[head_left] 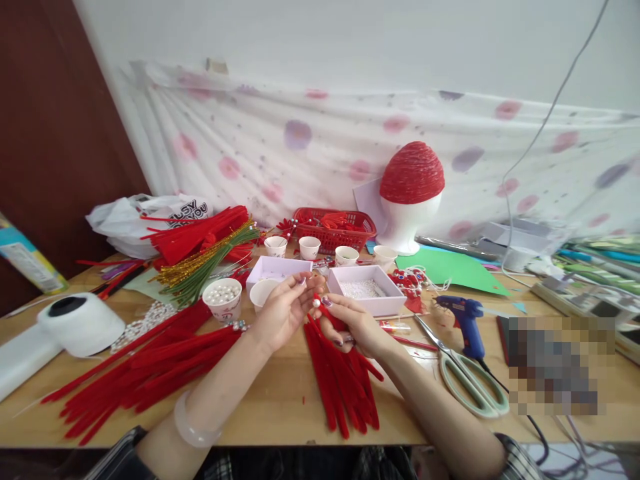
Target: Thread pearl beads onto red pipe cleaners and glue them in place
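Right hand [353, 320] grips a red chenille piece [337, 323], white pearl [317, 303] at its fingertips, front-left of the bead box [376, 305]; whether the half-curled left hand [281, 307] holds anything, no telling. Slackened fingers could drop the pearl.

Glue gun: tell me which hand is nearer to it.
Right. The right hand is left of the glue gun; the left hand is farther left.
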The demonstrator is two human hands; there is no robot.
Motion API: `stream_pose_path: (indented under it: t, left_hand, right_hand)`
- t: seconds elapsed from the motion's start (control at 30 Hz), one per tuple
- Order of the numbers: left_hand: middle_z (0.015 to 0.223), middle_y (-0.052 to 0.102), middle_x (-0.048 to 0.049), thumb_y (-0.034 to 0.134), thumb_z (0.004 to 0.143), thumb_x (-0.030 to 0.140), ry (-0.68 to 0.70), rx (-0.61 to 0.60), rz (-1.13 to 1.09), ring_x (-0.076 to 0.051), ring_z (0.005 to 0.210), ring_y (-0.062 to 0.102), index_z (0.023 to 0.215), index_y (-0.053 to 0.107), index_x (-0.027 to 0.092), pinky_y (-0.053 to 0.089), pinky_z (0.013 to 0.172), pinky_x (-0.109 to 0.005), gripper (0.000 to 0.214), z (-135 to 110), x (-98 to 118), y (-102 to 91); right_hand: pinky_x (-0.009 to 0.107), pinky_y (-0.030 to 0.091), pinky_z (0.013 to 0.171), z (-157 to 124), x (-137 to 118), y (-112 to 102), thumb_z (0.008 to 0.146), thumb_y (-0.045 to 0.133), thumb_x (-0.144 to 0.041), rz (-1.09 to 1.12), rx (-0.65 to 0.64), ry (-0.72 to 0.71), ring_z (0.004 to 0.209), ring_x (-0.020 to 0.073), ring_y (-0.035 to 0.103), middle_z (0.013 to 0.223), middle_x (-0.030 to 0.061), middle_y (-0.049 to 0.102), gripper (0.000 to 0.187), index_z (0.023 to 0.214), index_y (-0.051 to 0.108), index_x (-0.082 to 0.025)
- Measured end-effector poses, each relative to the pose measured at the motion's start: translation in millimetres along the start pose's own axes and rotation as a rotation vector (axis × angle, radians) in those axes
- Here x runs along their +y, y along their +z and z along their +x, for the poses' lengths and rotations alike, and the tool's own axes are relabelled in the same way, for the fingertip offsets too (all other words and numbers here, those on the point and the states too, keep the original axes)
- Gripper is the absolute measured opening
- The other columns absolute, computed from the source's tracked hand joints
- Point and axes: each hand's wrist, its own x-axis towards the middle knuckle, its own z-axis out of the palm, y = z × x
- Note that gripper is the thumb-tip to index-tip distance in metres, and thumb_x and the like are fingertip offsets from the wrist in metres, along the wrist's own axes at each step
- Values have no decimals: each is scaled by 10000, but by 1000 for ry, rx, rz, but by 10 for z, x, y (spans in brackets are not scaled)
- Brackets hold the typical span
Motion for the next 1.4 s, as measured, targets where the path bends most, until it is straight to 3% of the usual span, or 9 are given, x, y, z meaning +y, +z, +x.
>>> stream_pose_path:
  t: [0.13, 0.23, 0.5, 0.7, 1.13, 1.4]
  left_hand:
    - [825, 758, -114, 427, 976, 95, -37, -32, -16, -163, 687, 692, 839, 638, 118, 513, 497, -211, 252, -20, -18, 28]
    - [797, 772, -105, 485, 985, 179, -47, -37, -22, -138, 593, 660, 791, 626, 130, 485, 467, -197, 245, -31, -20, 45]
    - [769, 776, -61, 761, 822, 251, -57, -54, -32, -64, 467, 540, 746, 617, 138, 464, 468, -160, 198, -57, -15, 81]
    - [781, 774, -46, 890, 658, 261, -66, -74, -37, -58, 470, 535, 714, 599, 146, 478, 481, -159, 318, -63, -19, 76]
    - [796, 778, -55, 916, 609, 305, -61, -88, -32, -65, 480, 540, 732, 601, 144, 480, 484, -173, 374, -58, -32, 64]
    - [918, 764, -72, 919, 604, 296, -54, -87, 5, -53, 511, 523, 691, 584, 140, 490, 503, -181, 380, -58, -46, 39]
  right_hand:
    - [167, 130, 311, 14, 16, 12, 906, 533, -498, -18, 13, -15, 314, 44, 184, 428, -90, 501, 314, 859, 532, -188]
    - [171, 142, 311, 28, 37, 21, 905, 535, -512, -25, 7, -19, 298, 45, 197, 419, -91, 513, 321, 861, 525, -194]
    - [176, 157, 313, 36, 51, 42, 878, 560, -554, -5, -8, -44, 297, 46, 235, 423, -91, 516, 370, 872, 537, -185]
    - [181, 154, 316, 41, 64, 47, 878, 562, -554, 11, -7, -58, 295, 46, 223, 422, -91, 519, 370, 871, 538, -185]
    - [176, 153, 309, 63, 88, 40, 873, 566, -548, 21, 8, -59, 301, 49, 231, 425, -90, 511, 360, 865, 539, -189]
    - [188, 157, 324, 62, 98, 44, 865, 591, -546, 25, 32, -83, 314, 46, 237, 441, -89, 502, 368, 851, 551, -180]
